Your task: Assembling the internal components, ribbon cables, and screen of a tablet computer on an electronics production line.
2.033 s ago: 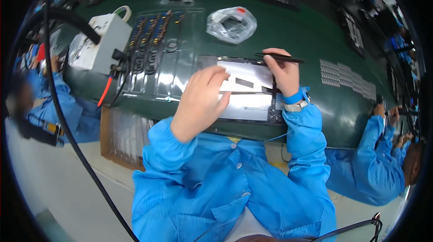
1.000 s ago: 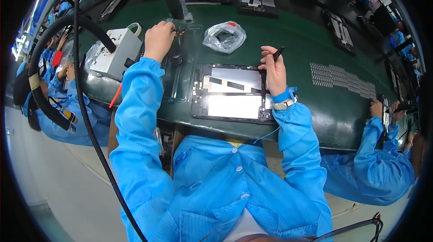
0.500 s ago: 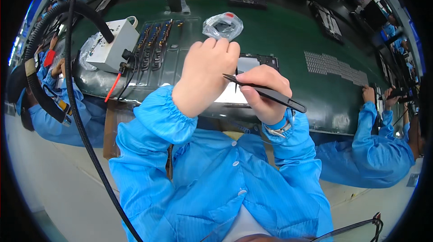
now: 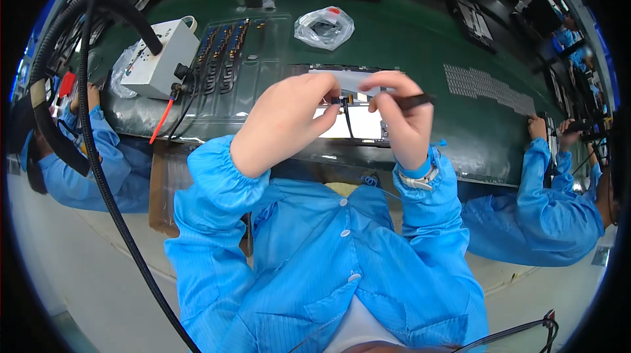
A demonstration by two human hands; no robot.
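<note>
Both hands are hovering together above the green belt [image 4: 407, 31], right over the open tablet [image 4: 358, 126] lying flat in its dark tray. The left hand [image 4: 282, 123] is pinching a tiny dark part [image 4: 343, 100] between thumb and fingertips, with a thin black wire [image 4: 347, 123] dangling down from it toward the tablet. The right hand [image 4: 401, 119] is gripping black tweezers [image 4: 411, 100], and their tips are meeting that small part just beside the left fingertips. Beyond the hands, a clear plastic bag [image 4: 324, 26] is lying on the belt, and a white box [image 4: 161, 57] with cables is sitting at the left. A co-worker's sleeve [image 4: 536, 175] is reaching onto the belt at the far right.
</note>
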